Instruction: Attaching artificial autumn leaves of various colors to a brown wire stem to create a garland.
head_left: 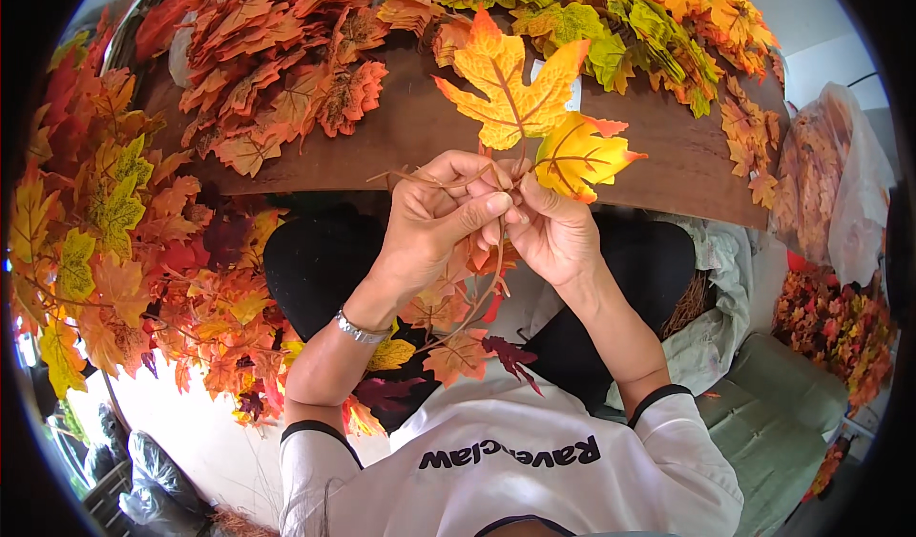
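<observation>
Yellow-orange leaf pair (516,100) over the brown table (410,107), left hand (437,208) pinching a thin brown stem (388,174), right hand (558,231) apparently closed on the leaf stalks (522,147), exact contact point partly hidden.

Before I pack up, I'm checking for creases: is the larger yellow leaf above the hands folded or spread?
Spread: the larger yellow leaf fans its pointed lobes outward, veins showing.

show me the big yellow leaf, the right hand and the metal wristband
Big yellow leaf (516,96): head view, middle of its blade
Right hand (559,237): head view, middle of the hand
Metal wristband (361,331): head view, the band
</observation>
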Tool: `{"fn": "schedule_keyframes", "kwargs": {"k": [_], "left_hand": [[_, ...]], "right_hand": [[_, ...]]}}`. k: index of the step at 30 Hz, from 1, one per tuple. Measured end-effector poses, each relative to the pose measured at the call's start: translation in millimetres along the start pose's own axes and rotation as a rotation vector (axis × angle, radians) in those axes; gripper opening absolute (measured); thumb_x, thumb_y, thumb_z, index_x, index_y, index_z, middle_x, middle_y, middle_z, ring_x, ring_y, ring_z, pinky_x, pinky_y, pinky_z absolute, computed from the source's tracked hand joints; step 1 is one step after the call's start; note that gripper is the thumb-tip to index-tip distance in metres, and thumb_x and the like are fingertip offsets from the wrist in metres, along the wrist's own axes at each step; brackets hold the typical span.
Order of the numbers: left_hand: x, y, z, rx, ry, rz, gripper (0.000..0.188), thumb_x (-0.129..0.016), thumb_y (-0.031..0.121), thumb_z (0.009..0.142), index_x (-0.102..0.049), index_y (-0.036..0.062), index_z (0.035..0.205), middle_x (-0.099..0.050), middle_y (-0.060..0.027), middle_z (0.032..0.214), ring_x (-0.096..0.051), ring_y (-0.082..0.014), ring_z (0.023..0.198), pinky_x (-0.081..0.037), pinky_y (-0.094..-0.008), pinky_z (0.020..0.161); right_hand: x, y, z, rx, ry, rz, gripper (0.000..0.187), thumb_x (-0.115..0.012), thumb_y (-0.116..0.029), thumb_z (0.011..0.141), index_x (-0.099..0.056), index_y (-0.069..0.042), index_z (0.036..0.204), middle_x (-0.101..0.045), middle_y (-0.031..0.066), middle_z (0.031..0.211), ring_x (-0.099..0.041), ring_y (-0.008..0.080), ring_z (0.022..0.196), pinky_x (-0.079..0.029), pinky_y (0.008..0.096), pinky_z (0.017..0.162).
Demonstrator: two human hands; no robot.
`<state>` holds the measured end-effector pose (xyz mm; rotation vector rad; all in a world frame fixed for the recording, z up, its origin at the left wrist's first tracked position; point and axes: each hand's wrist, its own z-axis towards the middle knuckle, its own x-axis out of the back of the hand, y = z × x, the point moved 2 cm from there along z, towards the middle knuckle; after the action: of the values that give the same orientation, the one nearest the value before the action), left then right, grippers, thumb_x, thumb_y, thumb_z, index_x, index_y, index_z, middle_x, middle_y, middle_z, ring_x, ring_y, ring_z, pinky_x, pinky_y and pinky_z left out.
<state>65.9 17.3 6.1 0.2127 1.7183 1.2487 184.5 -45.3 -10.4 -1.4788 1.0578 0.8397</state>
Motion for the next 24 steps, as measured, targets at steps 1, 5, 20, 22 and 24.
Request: {"fn": "schedule_keyframes", "kwargs": {"k": [1,5,20,22,24], "left_hand": [[0.1,-0.5,0.2,-0.002,-0.002,-0.002,0.015,-0.057,0.005,0.083,-0.051,0.0006,0.096,-0.060,-0.0053,0.075,-0.054,-0.0055,0.058,-0.045,-0.0172,0.046],[-1.1,2.3,0.1,-0.003,0.022,-0.020,0.014,-0.057,0.004,0.083,-0.051,0.0003,0.096,-0.060,-0.0068,0.075,-0.053,-0.0058,0.057,-0.045,-0.0170,0.047],[-2.2,2.0,1.1,-0.022,0.024,0.023,0.011,-0.055,0.003,0.084,-0.051,0.0005,0.093,-0.061,-0.0094,0.075,-0.053,-0.0065,0.055,-0.043,-0.0167,0.049],[-2.4,1.9,1.0,-0.019,0.024,0.028,0.011,-0.055,0.003,0.084,-0.050,0.0005,0.093,-0.061,-0.0094,0.075,-0.053,-0.0066,0.056,-0.042,-0.0166,0.049],[-3.0,2.0,0.0,-0.006,0.026,0.021,0.011,-0.055,0.003,0.084,-0.050,0.0007,0.093,-0.061,-0.0094,0.076,-0.053,-0.0067,0.056,-0.042,-0.0165,0.049]], "right_hand": [[0.4,0.1,-0.2,0.010,-0.004,-0.017,0.018,-0.060,-0.005,0.079,-0.054,0.004,0.093,-0.057,0.0086,0.083,-0.052,0.0155,0.068,-0.045,0.0249,0.064],[1.7,3.7,0.3,0.014,0.016,0.016,0.018,-0.061,-0.005,0.079,-0.055,0.004,0.093,-0.057,0.0084,0.084,-0.052,0.0150,0.069,-0.045,0.0244,0.064],[3.2,5.7,1.0,0.030,0.011,0.016,0.021,-0.060,-0.014,0.080,-0.054,0.001,0.093,-0.057,0.0103,0.086,-0.055,0.0179,0.069,-0.047,0.0326,0.061],[11.6,7.0,1.8,0.043,-0.012,-0.022,0.022,-0.059,-0.016,0.081,-0.053,0.001,0.094,-0.058,0.0120,0.087,-0.055,0.0192,0.069,-0.048,0.0353,0.060],[14.4,7.7,1.6,0.040,-0.020,-0.043,0.021,-0.060,-0.014,0.081,-0.054,0.001,0.094,-0.058,0.0110,0.083,-0.055,0.0189,0.066,-0.048,0.0347,0.060]]}}
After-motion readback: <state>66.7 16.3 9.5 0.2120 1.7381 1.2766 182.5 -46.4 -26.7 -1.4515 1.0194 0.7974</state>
